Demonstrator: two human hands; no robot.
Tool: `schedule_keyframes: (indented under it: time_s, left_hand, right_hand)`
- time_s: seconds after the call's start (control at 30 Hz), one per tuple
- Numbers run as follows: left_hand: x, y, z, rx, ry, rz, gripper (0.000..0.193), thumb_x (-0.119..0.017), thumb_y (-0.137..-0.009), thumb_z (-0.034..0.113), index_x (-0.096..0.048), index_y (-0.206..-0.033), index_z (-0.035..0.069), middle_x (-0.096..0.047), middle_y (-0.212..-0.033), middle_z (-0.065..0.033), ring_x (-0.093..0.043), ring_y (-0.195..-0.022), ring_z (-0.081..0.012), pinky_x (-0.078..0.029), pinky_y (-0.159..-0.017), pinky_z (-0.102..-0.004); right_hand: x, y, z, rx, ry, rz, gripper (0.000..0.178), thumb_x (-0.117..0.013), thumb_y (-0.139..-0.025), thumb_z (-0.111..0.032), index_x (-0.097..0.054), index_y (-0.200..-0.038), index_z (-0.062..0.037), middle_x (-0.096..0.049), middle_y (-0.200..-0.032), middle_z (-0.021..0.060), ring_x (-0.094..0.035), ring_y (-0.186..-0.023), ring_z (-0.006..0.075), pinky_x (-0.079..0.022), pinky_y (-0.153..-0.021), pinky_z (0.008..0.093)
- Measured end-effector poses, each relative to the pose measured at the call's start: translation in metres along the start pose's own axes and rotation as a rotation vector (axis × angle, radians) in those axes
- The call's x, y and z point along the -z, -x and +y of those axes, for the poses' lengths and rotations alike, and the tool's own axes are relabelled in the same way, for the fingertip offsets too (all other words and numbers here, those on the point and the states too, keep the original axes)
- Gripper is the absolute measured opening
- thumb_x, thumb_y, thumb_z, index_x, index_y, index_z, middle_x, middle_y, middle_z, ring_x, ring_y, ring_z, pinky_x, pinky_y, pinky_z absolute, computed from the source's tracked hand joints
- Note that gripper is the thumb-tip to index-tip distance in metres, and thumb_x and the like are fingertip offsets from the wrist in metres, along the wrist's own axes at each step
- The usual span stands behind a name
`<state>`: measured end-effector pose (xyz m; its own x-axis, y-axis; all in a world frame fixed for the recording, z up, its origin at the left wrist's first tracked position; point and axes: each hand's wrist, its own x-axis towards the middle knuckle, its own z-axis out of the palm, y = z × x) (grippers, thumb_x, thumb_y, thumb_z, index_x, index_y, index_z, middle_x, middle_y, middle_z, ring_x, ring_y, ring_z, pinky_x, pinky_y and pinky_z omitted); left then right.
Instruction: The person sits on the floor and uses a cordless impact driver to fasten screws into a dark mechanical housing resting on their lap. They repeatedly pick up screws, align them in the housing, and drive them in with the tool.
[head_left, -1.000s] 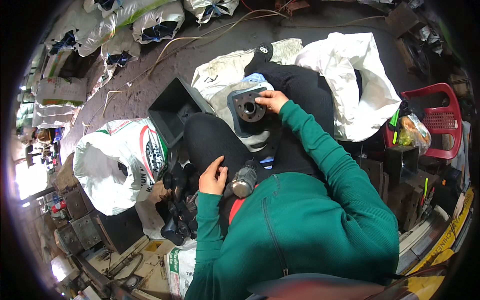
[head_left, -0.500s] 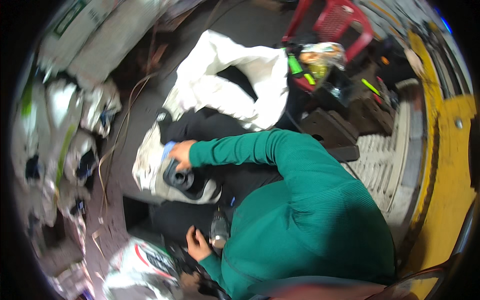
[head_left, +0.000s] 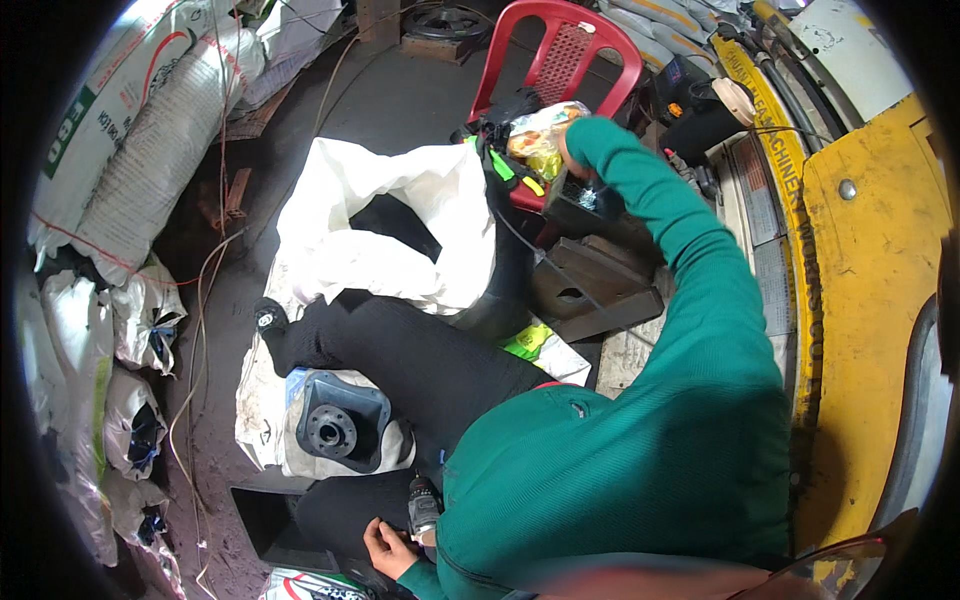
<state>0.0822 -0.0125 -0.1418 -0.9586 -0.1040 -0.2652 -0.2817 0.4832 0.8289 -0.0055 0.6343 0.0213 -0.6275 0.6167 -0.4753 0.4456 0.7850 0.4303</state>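
At the box (head_left: 588,222): my right hand (head_left: 573,163), likely picking; grip hidden, can't tell; wants fingertip feel.
By the drill (head_left: 424,508): left hand (head_left: 391,549) empty, loosely apart.

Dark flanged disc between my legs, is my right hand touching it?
Apart. The head view shows the right hand over near the red chair, well clear of the flanged disc, with a black-clad leg between them.

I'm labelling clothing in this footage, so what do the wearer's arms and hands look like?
Both arms wear long green sleeves; the right sleeve shows fine ribbing and no visible markings, while only a short piece of the left sleeve shows. The left hand is bare, without a glove. The right hand is mostly hidden, so little can be told.
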Motion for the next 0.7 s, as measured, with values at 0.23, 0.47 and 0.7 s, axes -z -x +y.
schedule_keyframes:
  time_s: [0.23, 0.47, 0.7]
  left_hand:
    - [0.010, -0.005, -0.002, 0.088, 0.029, -0.082, 0.018, -0.056, -0.092, 0.011, -0.058, -0.106, 0.000, -0.057, -0.080, -0.0036, -0.049, -0.055, -0.0076, -0.042, -0.049, -0.0232]
    - [0.001, 0.002, 0.003, 0.084, 0.023, -0.012, 0.017, -0.056, -0.092, 0.011, -0.057, -0.104, 0.000, -0.055, -0.075, -0.0030, -0.048, -0.054, -0.0074, -0.041, -0.048, -0.0229]
    - [0.001, -0.001, -0.001, 0.109, 0.017, -0.009, 0.016, -0.056, -0.091, 0.012, -0.058, -0.101, 0.000, -0.057, -0.075, -0.0036, -0.050, -0.051, -0.0078, -0.040, -0.046, -0.0243]
  right_hand:
    - [-0.141, -0.076, 0.015, -0.220, -0.333, -0.128, 0.045, -0.064, -0.073, -0.029, -0.065, -0.109, -0.0017, -0.061, -0.115, 0.0209, -0.059, -0.107, 0.0334, -0.048, -0.091, 0.0414]
    - [-0.182, -0.110, 0.025, -0.121, -0.269, -0.035, 0.049, -0.059, -0.077, -0.030, -0.062, -0.114, 0.0021, -0.054, -0.126, 0.0203, -0.053, -0.117, 0.0315, -0.043, -0.099, 0.0380]
    - [-0.177, -0.117, 0.025, -0.088, -0.295, -0.109, 0.055, -0.063, -0.071, -0.032, -0.062, -0.111, 0.0054, -0.057, -0.119, 0.0240, -0.056, -0.111, 0.0342, -0.045, -0.095, 0.0388]
